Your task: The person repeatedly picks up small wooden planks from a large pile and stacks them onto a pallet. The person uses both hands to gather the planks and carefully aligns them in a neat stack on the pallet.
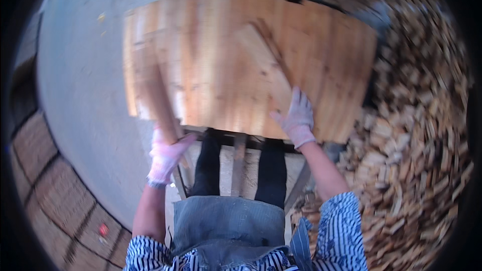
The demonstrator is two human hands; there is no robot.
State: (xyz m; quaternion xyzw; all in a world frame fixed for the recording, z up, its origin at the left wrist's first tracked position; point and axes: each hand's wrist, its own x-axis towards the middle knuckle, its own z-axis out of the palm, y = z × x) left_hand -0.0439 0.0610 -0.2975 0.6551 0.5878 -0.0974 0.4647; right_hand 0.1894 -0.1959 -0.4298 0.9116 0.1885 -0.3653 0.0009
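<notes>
While grasping plank (159, 101), left grip (165, 154) upright.

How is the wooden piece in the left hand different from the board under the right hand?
The stick in the left hand is narrow, and the hand closes around its near end; the board is wide and flat, with the right hand spread open on its near end. The stick leans up and left; the board lies on the wooden tabletop, angled the same way. Both are pale wood.

outdoor wood yard | offcut pile (416, 135) | plank worktable (321, 60) | concrete ground (80, 95)
</notes>
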